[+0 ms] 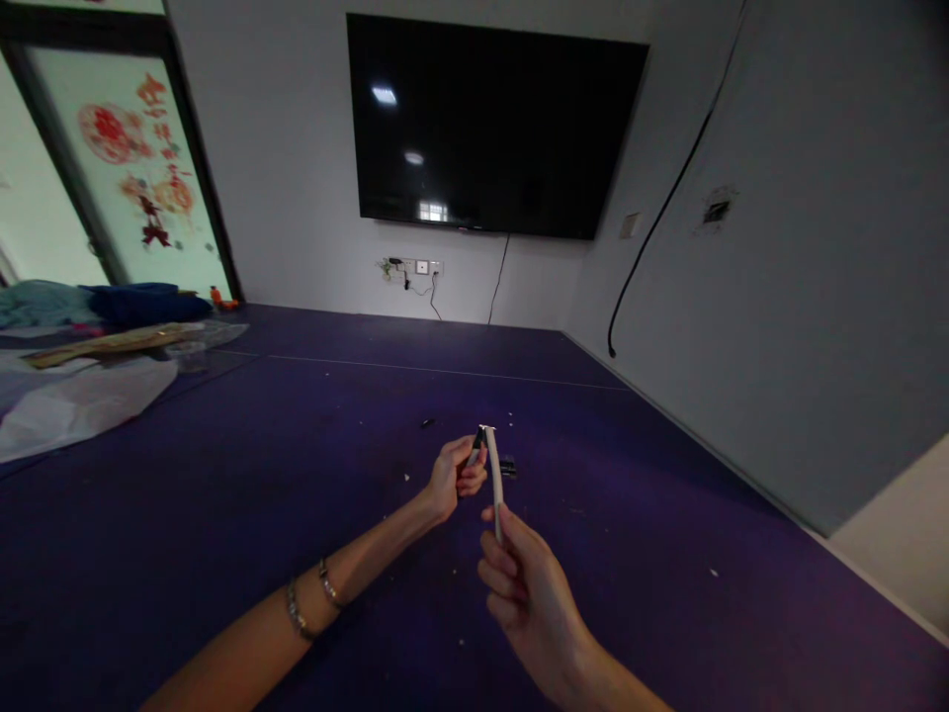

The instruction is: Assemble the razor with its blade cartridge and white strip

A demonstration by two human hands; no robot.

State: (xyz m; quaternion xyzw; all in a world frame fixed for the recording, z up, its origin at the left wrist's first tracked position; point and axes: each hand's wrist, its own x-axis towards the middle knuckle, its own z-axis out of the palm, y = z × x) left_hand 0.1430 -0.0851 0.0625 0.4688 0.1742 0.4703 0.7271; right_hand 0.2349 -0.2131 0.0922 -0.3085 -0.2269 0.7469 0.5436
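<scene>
My left hand (454, 473), with two bracelets on its wrist, is closed around a small black-and-grey tool (475, 447); its exact kind does not show. Between the thumb and fingers of my right hand (523, 574) is a thin, slightly curved off-white strip (495, 470), held nearly upright. Its upper end meets or sits right beside the tool's tip, where a small bright white bit shows. Just behind the strip, a small flat black item (508, 466) lies on the purple surface (341, 475).
White scraps and a small black piece (428, 423) are scattered ahead. Plastic sheeting (96, 400), a long wooden-looking piece (119, 343) and cloth (148, 302) lie at the left. Beyond are a wall-mounted television (496, 129), wall sockets (422, 267) and a hanging black cable (652, 232).
</scene>
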